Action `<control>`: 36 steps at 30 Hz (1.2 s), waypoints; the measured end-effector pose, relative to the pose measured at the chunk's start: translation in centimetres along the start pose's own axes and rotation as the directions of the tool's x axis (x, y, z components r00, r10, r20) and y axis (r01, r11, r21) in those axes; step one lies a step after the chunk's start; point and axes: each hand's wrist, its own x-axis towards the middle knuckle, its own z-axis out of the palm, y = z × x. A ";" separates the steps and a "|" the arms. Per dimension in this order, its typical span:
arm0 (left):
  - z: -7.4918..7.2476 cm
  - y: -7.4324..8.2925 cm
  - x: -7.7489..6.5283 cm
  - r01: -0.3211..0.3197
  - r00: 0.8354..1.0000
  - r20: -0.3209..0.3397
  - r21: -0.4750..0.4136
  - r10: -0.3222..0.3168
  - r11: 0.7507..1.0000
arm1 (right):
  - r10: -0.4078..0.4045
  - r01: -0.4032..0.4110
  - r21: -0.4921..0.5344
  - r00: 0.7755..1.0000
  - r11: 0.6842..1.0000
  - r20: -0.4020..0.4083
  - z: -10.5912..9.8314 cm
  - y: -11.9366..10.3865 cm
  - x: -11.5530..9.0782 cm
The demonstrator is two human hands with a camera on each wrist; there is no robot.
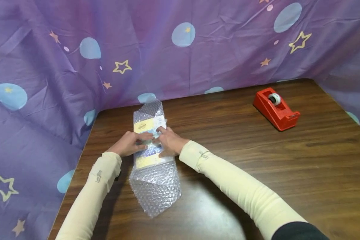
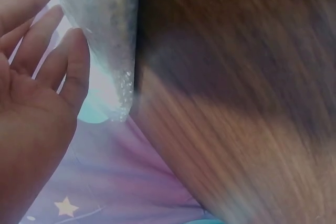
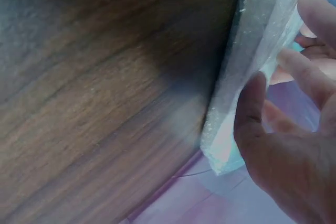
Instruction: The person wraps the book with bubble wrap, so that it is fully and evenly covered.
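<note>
A flat box (image 1: 149,161) with a yellow, white and blue printed face lies on the table inside clear bubble wrap (image 1: 160,186). The wrap extends past the box at both its near and far ends. From the left, my left hand (image 1: 127,143) reaches over the box and rests its fairly straight fingers on the wrapped face. Coming in from the right, my right hand (image 1: 171,142) touches the same face with spread, slightly bent fingers. In the right wrist view, the right fingertips meet the wrap (image 3: 247,51) along the package's side. Fingertips of both hands lie close together.
A red tape dispenser (image 1: 276,110) holding a roll of tape (image 1: 274,99) stands at the right rear of the brown wooden table (image 1: 228,160). Behind and at the sides hangs a purple cloth (image 1: 156,50) with stars and balloon shapes, meeting the table's back edge.
</note>
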 end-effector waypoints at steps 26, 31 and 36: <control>-0.1 0.0 -0.3 0.074 0.997 0.039 -0.023 -0.073 0.997 | -0.257 0.277 -0.126 0.954 0.953 0.155 1.2 -2.2 -8.8; 0.0 0.0 -0.2 0.082 0.996 0.041 -0.019 -0.082 0.996 | -0.301 0.318 -0.233 0.948 0.919 0.106 1.7 -2.6 -8.8; 0.2 -0.1 0.0 0.092 0.995 0.050 -0.037 -0.090 0.995 | -0.345 0.343 -0.352 0.937 0.871 0.059 2.2 -2.7 -8.7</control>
